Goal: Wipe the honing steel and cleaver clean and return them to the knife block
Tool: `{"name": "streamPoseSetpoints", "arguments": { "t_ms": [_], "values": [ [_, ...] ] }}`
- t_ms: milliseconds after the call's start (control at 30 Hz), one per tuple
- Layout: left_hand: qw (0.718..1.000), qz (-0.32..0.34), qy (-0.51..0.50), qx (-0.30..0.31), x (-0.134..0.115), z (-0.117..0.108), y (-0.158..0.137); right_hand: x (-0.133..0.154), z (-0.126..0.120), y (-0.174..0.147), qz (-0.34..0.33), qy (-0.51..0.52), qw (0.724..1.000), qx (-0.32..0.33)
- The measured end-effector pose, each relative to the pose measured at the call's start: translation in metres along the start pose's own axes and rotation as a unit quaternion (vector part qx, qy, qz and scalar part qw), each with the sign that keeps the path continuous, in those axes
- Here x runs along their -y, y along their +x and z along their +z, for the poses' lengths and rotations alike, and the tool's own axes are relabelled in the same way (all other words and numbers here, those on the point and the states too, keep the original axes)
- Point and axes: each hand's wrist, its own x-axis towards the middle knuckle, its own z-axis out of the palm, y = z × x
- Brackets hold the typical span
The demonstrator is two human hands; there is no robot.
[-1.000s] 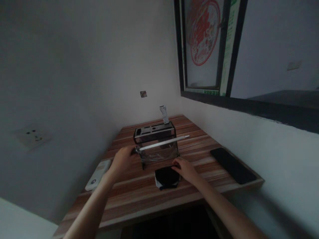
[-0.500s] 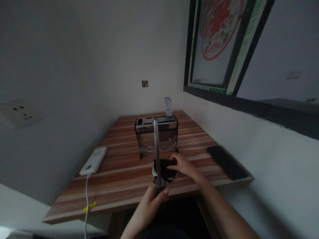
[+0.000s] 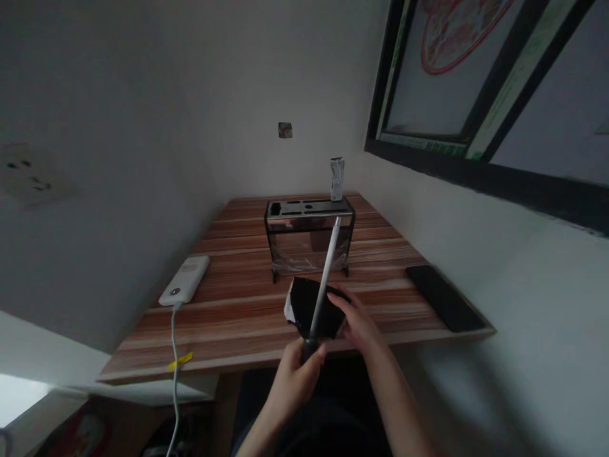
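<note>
My left hand [image 3: 299, 371] is closed round the dark handle of a sharpening steel [image 3: 326, 271], whose silver rod points up and leans right. My right hand [image 3: 360, 320] grips a flat black piece with a torn-looking white edge [image 3: 307, 304], thumb over its front. The rod crosses in front of this piece; whether they touch I cannot tell. Beyond my hands stands a knife block [image 3: 311, 238] with a slotted metal top and plastic film at its lower part. A small grey-white packet or handle [image 3: 337, 179] sticks up at its right end.
On the wooden table [image 3: 238, 254], a white power bank [image 3: 185, 280] with a cable [image 3: 175, 362] lies left. A black phone [image 3: 445, 297] lies right, by the wall. Yellow tape [image 3: 181, 361] marks the front edge. A framed picture [image 3: 457, 76] hangs on the right.
The sharpening steel has tipped from nearly upright to leaning right. The black piece has been raised and turned, with my right hand now more fully round its right side. The view has shifted slightly.
</note>
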Motion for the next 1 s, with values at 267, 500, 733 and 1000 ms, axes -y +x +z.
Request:
{"name": "streamPoseSetpoints", "arguments": {
  "t_ms": [267,500,733,1000],
  "values": [
    [0.999,-0.016,0.016,-0.022,-0.016,-0.001,-0.007,0.013,0.025,-0.022,-0.014,0.120,0.993,-0.012],
    [0.999,-0.037,0.014,0.003,-0.017,-0.003,-0.007,0.016,0.011,-0.032,0.009,0.127,0.990,0.064],
    [0.972,-0.071,-0.132,0.183,-0.026,-0.009,-0.015,0.014,-0.003,-0.021,0.095,0.142,0.974,0.148],
    [0.971,-0.070,-0.156,0.169,-0.022,-0.007,-0.013,0.001,-0.002,-0.023,0.057,0.119,0.969,0.209]
  ]
}}
